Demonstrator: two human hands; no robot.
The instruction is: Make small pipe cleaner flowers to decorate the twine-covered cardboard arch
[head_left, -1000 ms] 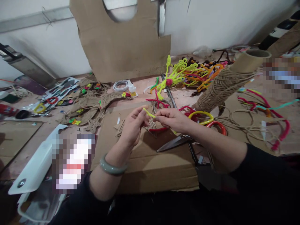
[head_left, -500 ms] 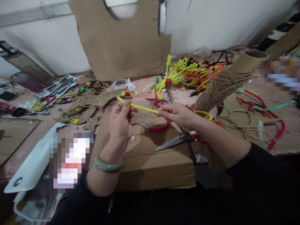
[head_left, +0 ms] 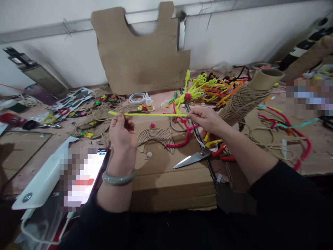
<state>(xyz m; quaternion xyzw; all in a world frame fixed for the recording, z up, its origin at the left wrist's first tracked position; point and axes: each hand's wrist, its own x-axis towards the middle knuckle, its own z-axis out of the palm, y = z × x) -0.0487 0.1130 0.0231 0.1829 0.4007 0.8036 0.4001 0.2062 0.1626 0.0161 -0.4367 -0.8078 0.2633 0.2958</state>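
Note:
A yellow-green pipe cleaner (head_left: 156,115) stretches nearly level between my two hands. My left hand (head_left: 121,130), with a jade-coloured bangle on the wrist, pinches it near its left end. The other end sits in the closed fingers of my right hand (head_left: 204,119). Below lies an arch of coiled jute cord (head_left: 156,137) on a cardboard box (head_left: 156,168). A red pipe cleaner (head_left: 182,141) touches the arch's right foot. Red-handled scissors (head_left: 194,157) lie with their blades on the cardboard, under my right forearm.
A cone of jute twine (head_left: 238,100) stands tilted at the right. Behind are bundled colourful pipe cleaners (head_left: 203,86), a small glue bottle (head_left: 149,101) and a cardboard sheet (head_left: 143,59). At left lie a lit phone (head_left: 87,177), a white device (head_left: 44,177) and jute pieces with small flowers (head_left: 91,128).
My hands have moved apart, and a longer stretch of the pipe cleaner shows between them, now more level. The camera view has shifted slightly.

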